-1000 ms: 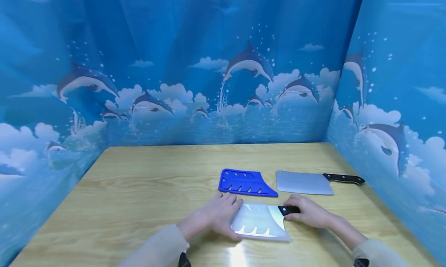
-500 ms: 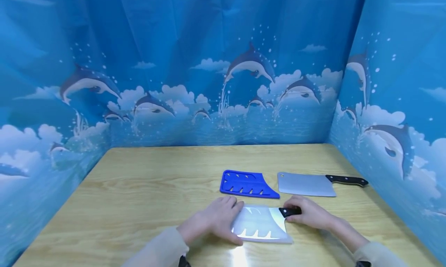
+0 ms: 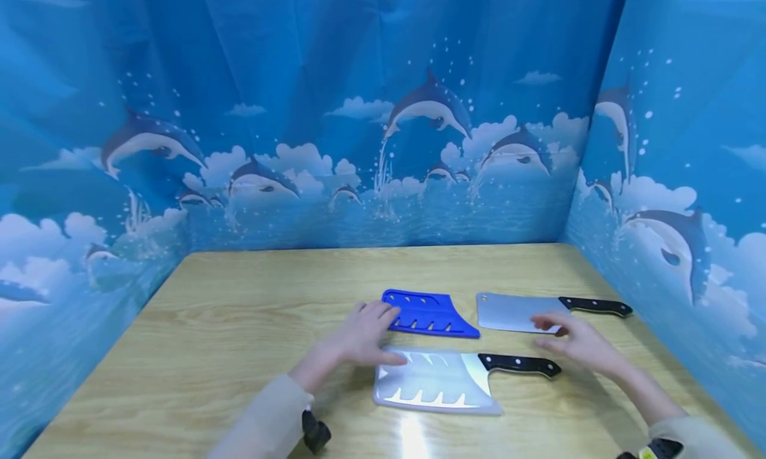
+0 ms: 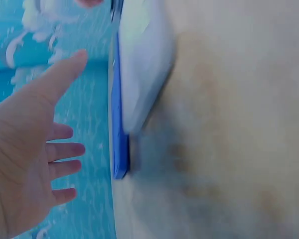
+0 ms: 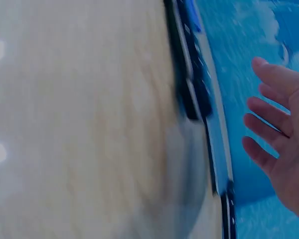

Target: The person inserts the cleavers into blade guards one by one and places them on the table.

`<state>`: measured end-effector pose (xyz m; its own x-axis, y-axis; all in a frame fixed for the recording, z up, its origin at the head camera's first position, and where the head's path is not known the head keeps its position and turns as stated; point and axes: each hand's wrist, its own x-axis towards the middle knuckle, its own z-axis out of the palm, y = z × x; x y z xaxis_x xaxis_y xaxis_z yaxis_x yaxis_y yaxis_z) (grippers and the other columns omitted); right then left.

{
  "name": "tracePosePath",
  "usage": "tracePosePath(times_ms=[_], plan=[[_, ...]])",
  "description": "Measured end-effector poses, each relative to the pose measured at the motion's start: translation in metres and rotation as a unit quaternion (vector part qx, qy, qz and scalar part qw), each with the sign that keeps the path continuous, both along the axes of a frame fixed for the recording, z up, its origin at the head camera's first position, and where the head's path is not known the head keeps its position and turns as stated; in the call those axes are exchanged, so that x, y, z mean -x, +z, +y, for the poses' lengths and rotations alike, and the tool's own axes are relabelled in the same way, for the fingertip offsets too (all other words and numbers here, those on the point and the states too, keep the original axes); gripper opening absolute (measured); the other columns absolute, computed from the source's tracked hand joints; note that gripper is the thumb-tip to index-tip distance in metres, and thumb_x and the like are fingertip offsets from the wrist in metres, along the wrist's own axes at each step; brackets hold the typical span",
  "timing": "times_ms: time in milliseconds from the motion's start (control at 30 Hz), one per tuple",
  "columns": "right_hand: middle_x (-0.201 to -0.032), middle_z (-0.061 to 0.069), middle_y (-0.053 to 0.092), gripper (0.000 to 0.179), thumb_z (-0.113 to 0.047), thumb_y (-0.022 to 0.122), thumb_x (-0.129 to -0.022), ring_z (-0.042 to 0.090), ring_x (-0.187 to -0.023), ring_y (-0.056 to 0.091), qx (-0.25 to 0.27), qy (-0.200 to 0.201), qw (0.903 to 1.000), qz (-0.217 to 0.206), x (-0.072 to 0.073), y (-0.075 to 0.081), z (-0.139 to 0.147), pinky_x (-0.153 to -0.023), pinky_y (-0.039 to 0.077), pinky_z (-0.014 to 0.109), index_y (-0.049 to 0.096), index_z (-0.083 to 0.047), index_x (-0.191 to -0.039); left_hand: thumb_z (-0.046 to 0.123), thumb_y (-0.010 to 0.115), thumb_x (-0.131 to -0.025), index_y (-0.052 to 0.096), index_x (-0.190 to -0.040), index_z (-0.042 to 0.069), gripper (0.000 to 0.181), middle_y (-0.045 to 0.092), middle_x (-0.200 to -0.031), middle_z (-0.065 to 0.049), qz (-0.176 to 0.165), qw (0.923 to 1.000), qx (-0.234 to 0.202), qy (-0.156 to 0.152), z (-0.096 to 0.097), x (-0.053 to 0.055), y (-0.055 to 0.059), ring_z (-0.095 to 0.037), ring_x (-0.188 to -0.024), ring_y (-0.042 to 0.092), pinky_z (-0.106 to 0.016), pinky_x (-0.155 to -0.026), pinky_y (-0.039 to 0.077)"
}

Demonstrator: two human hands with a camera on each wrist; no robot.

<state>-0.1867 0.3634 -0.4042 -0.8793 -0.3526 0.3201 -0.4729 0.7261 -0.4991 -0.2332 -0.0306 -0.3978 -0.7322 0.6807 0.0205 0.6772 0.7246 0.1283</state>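
Note:
A cleaver with a black handle lies near the front of the table, its blade inside a translucent white blade guard. Behind it rests a blue blade guard with slots. To the right of that is a bare-bladed cleaver, its handle pointing right. My left hand, fingers spread, is over the left ends of both guards; in the left wrist view the hand appears apart from them. My right hand, holding nothing, hovers by the bare cleaver with fingers loosely bent.
The wooden table reaches back to a blue curtain printed with dolphins. More of this curtain closes off the left and right sides. Dark wrist devices sit at both cuffs.
Both hands have let go of the guarded cleaver, which stays in place. The left hand has moved up toward the blue guard; the right hand has moved right and up toward the bare cleaver.

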Motion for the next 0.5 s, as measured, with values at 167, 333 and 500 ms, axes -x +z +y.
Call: tracePosePath(times_ms=[167, 333, 500], plan=[[-0.107, 0.021, 0.06, 0.038, -0.013, 0.07, -0.082, 0.03, -0.096, 0.056, -0.02, -0.103, 0.9942, 0.023, 0.009, 0.012, 0.034, -0.075, 0.047, 0.041, 0.06, 0.006, -0.113, 0.059, 0.063, -0.077, 0.034, -0.142, 0.002, 0.09, 0.033, -0.144, -0.017, -0.002, 0.9988, -0.024, 0.042, -0.005, 0.024, 0.009, -0.032, -0.134, 0.025, -0.051, -0.108, 0.018], [-0.12, 0.032, 0.048, 0.049, -0.02, 0.062, -0.089, 0.048, -0.109, 0.042, -0.023, -0.161, 0.9862, -0.033, 0.016, 0.019, 0.066, -0.083, 0.038, 0.058, 0.048, 0.011, -0.124, 0.056, 0.067, -0.075, 0.029, -0.143, 0.002, 0.095, 0.028, -0.147, -0.018, -0.011, 0.9975, -0.026, 0.065, -0.006, 0.043, 0.009, -0.033, -0.135, 0.022, -0.05, -0.109, 0.019], [-0.127, 0.037, 0.038, 0.06, -0.027, 0.058, -0.091, 0.055, -0.113, 0.033, -0.034, -0.179, 0.981, -0.068, 0.024, 0.019, 0.09, -0.086, 0.032, 0.064, 0.038, 0.013, -0.131, 0.059, 0.067, -0.074, 0.024, -0.146, 0.005, 0.1, 0.025, -0.149, -0.016, -0.026, 0.9956, -0.002, 0.091, -0.003, 0.057, 0.004, -0.032, -0.137, 0.02, -0.049, -0.109, 0.017]])
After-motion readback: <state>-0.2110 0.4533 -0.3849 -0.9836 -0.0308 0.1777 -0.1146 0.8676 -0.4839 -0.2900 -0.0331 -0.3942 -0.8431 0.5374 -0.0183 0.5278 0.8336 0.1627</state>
